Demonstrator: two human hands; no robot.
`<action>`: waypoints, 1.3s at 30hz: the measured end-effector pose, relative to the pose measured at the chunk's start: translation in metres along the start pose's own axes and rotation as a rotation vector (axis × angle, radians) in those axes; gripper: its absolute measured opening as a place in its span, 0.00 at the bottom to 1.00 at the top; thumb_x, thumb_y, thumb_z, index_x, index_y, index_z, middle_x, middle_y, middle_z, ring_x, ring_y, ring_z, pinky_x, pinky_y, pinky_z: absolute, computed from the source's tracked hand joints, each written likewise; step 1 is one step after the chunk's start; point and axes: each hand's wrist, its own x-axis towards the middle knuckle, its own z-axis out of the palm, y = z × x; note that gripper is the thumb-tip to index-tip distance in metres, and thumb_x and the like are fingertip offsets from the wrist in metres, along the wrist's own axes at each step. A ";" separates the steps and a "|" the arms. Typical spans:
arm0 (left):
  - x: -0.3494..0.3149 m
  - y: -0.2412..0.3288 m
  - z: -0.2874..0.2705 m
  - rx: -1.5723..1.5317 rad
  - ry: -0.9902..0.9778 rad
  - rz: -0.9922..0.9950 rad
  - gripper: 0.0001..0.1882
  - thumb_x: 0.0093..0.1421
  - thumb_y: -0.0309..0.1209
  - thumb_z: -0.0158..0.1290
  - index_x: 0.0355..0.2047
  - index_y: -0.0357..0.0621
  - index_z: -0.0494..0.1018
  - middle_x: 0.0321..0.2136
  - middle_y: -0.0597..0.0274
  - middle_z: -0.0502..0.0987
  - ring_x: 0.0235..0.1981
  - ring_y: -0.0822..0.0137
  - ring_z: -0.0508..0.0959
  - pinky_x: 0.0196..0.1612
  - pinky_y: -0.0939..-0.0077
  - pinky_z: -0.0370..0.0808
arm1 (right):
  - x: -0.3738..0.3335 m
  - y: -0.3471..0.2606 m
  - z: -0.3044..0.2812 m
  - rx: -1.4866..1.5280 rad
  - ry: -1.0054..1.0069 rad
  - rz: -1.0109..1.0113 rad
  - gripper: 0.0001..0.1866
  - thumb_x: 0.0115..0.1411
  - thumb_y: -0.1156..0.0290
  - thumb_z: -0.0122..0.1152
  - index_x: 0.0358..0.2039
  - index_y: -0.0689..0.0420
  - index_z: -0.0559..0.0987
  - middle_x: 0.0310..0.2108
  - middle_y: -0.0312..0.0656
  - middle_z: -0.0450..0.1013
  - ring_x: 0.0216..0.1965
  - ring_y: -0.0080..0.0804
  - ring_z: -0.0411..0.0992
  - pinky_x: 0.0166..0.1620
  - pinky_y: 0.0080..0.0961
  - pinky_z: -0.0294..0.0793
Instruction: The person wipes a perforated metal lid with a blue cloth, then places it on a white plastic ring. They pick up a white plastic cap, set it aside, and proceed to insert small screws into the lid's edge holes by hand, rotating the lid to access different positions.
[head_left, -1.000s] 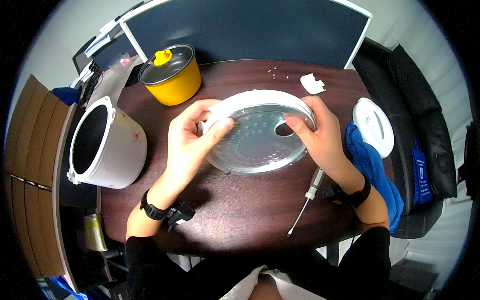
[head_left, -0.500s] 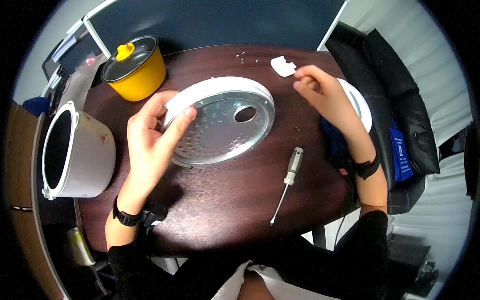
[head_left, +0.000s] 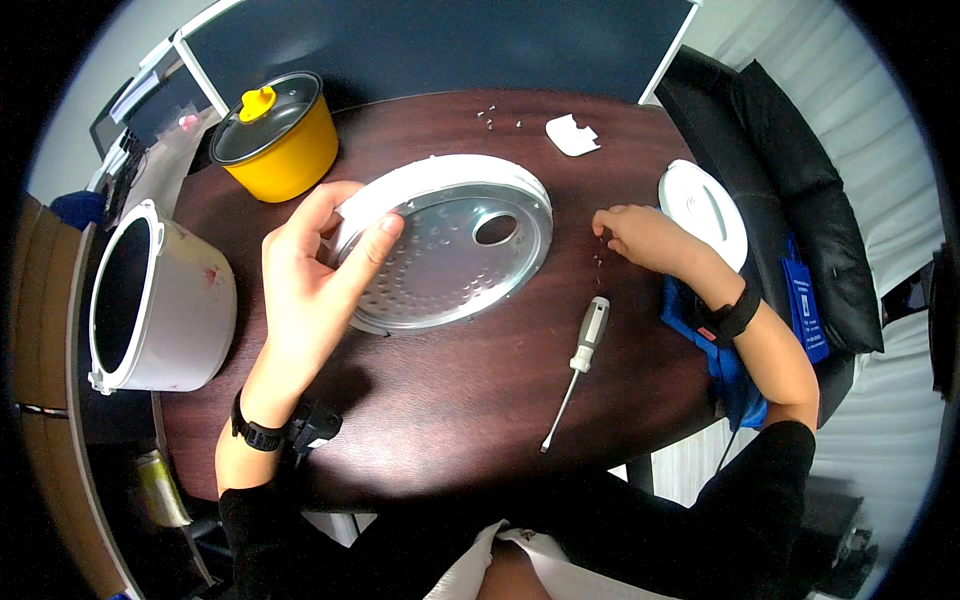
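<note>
My left hand (head_left: 308,275) grips the left edge of a round lid (head_left: 450,262), thumb on its dimpled metal inner plate and fingers behind the white rim. The lid is tilted, with the metal side and its oval hole turned toward me. My right hand (head_left: 648,238) is low over the table at the right, fingertips pinched together beside a few tiny screws (head_left: 598,260). Whether anything sits between those fingertips is hidden. A grey-handled screwdriver (head_left: 590,335) lies between my hands, its metal tip pointing toward me.
A white cooker body (head_left: 185,310) lies on its side at the left. Behind it stands a yellow pot (head_left: 288,160) with a glass lid. Small screws (head_left: 490,123) and a notched white plastic piece (head_left: 572,136) lie at the back. A white oval cover (head_left: 712,212) is at the right edge.
My right hand has come down and toward me, from near the notched white piece to the small screws. My left hand still holds the lid in nearly the same pose.
</note>
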 end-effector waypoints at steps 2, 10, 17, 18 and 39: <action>0.001 0.000 -0.001 0.003 -0.001 0.005 0.13 0.59 0.33 0.60 0.39 0.36 0.74 0.27 0.61 0.80 0.28 0.76 0.78 0.30 0.84 0.73 | 0.001 -0.003 -0.001 0.002 0.008 -0.020 0.09 0.57 0.76 0.58 0.38 0.58 0.71 0.35 0.45 0.74 0.37 0.47 0.73 0.40 0.40 0.71; 0.001 -0.001 0.000 -0.001 -0.001 0.043 0.12 0.59 0.32 0.60 0.38 0.36 0.75 0.27 0.61 0.80 0.27 0.76 0.79 0.30 0.84 0.73 | 0.002 0.008 0.006 0.007 0.055 -0.042 0.07 0.58 0.71 0.58 0.32 0.60 0.71 0.30 0.47 0.74 0.35 0.49 0.73 0.36 0.41 0.69; 0.001 -0.001 0.001 0.064 0.024 0.062 0.13 0.59 0.34 0.60 0.37 0.36 0.75 0.23 0.59 0.80 0.24 0.74 0.80 0.27 0.83 0.73 | -0.008 -0.028 -0.033 0.160 0.247 0.011 0.09 0.60 0.68 0.59 0.31 0.61 0.74 0.27 0.44 0.73 0.26 0.39 0.72 0.32 0.33 0.69; 0.000 0.002 0.001 0.088 0.029 0.061 0.13 0.58 0.35 0.60 0.36 0.36 0.75 0.22 0.59 0.80 0.23 0.74 0.80 0.26 0.83 0.73 | -0.012 -0.044 -0.043 0.219 0.294 0.024 0.09 0.60 0.67 0.59 0.31 0.61 0.74 0.27 0.43 0.73 0.25 0.36 0.71 0.31 0.31 0.69; -0.015 0.017 0.000 0.164 -0.035 0.153 0.14 0.59 0.32 0.57 0.41 0.36 0.71 0.25 0.48 0.78 0.24 0.56 0.81 0.26 0.69 0.75 | 0.020 -0.182 -0.061 0.658 0.807 -0.415 0.08 0.54 0.71 0.66 0.29 0.58 0.75 0.27 0.42 0.72 0.26 0.42 0.73 0.28 0.31 0.71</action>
